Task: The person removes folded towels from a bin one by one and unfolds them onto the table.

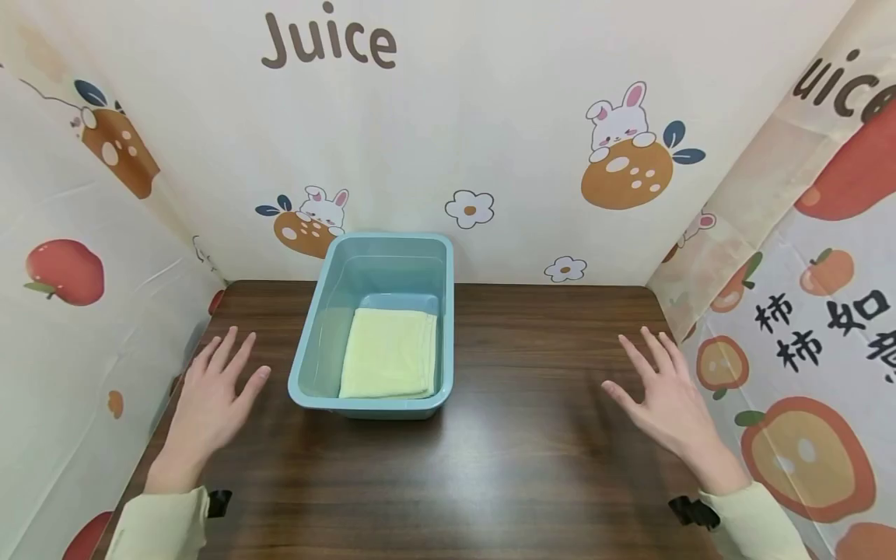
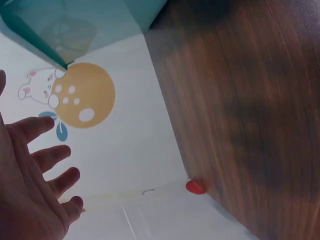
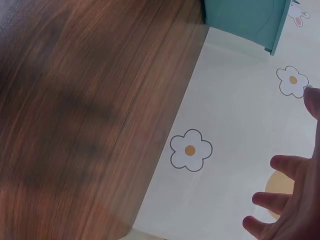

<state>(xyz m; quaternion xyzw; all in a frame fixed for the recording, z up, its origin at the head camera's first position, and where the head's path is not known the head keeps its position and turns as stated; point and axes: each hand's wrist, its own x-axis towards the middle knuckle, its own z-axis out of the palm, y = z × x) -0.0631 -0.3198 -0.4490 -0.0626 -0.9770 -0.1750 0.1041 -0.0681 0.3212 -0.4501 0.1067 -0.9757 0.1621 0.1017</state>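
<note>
A blue-green plastic basin [image 1: 301, 365] stands at the back of the table, left of the middle. Inside it lies a folded pale yellow cloth [image 1: 388, 354], toward the near end. My left hand [image 1: 213, 397] hovers to the left of the basin, fingers spread, holding nothing. Over the right part of the table is my right hand [image 1: 665, 397], also with spread fingers and nothing in it. In the left wrist view the basin's side [image 2: 90, 20] shows above the left hand [image 2: 30, 190]. The right wrist view has part of the basin [image 3: 245, 20] and the right hand [image 3: 295, 195].
The dark wooden table [image 1: 532, 467] meets a printed curtain [image 1: 518, 140] at the back, right behind the basin. More printed sheets hang at the left side [image 1: 77, 373] and right side [image 1: 847, 272]. Black straps show at both cuffs.
</note>
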